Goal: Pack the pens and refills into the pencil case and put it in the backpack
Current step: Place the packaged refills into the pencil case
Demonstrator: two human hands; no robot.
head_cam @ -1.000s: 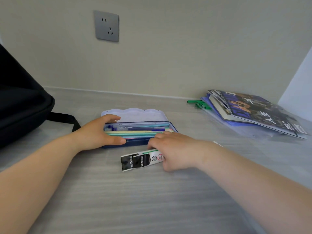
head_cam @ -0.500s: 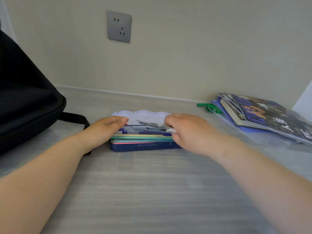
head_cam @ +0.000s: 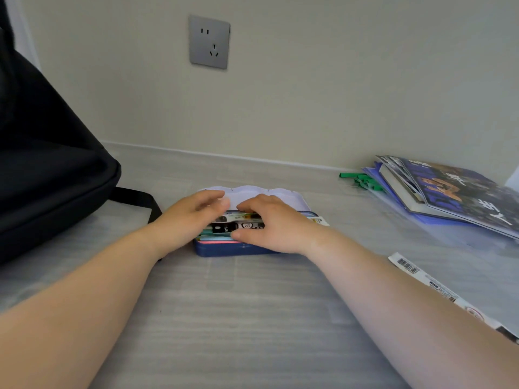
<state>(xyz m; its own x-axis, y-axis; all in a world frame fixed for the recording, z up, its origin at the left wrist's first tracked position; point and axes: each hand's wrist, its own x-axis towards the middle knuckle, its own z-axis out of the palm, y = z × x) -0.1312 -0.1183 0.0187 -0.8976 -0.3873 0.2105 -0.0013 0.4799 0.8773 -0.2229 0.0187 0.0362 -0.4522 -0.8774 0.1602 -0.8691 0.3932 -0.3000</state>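
Pressing a refill pack (head_cam: 238,226) down into the open case (head_cam: 224,248): right hand (head_cam: 269,223) spread flat on it, left hand (head_cam: 191,217) loosely open, touching its end.

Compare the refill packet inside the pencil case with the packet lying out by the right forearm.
The refill packet in the pencil case lies across the pens under both hands; the loose packet lies bare on the table, untouched. The first runs side to side, its right end poking past the pencil case; the second runs diagonally, partly hidden by the right forearm. Both are long white printed packets.
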